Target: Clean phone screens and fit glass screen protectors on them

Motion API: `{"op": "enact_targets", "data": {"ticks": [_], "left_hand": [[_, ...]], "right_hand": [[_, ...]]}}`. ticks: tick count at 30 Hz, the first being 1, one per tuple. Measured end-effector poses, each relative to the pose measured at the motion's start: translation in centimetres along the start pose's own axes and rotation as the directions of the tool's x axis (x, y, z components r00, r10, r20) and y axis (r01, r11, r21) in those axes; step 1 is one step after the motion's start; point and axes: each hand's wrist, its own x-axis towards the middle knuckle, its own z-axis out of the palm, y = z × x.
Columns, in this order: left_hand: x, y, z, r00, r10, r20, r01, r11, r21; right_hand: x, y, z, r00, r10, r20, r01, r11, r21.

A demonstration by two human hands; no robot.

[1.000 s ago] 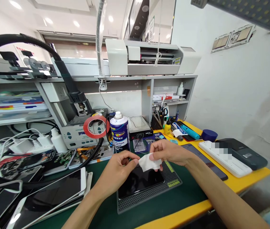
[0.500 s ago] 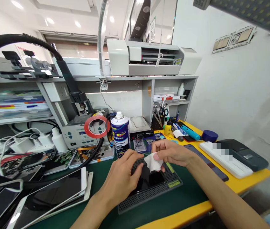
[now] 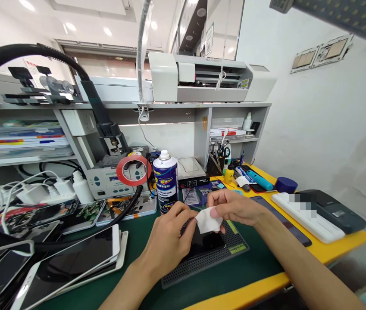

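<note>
A small white wipe (image 3: 209,221) is stretched between my two hands, just above a black phone (image 3: 204,246). My right hand (image 3: 236,209) is closed on its right side, thumb on top. The thumb and forefinger of my left hand (image 3: 173,232) pinch its left corner. The phone lies screen up on a grey perforated mat (image 3: 198,268), and my left hand covers part of it.
A blue spray can (image 3: 165,181) stands just behind my left hand, beside a roll of red tape (image 3: 120,172). Tablets (image 3: 76,258) are stacked at the left. A white power-bank-like block (image 3: 307,217) and a dark phone (image 3: 278,219) lie at the right.
My left thumb and forefinger have come together on the wipe's left corner. The wipe, bunched before, is now pulled out wider. The view has shifted slightly.
</note>
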Motion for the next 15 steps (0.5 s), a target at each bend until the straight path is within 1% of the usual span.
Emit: {"op": "enact_targets", "data": {"ticks": [6,9,12,15], "left_hand": [[0.3,0.5,-1.3,0.988,-0.134,0.078,0.148,0.964,-0.221],[0.4,0.3,-1.7,0.975,-0.191,0.109,0.217,0.916,-0.337],[0.6,0.1,-1.8,0.952,-0.258,0.162,0.305,0.839,-0.451],[0.8,0.0,-1.7,0.906,-0.339,0.253,0.423,0.723,-0.546]], "right_hand": [[-0.5,-0.5,-0.5,0.995,0.000,-0.096,-0.017,0.984,-0.178],[-0.7,-0.6,-0.6,0.995,-0.007,-0.100,-0.013,0.979,-0.206],[-0.7,-0.6,-0.7,0.997,-0.023,-0.076,0.006,0.977,-0.215],[-0.6,-0.5,-0.6,0.997,-0.048,-0.066,0.032,0.974,-0.225]]}}
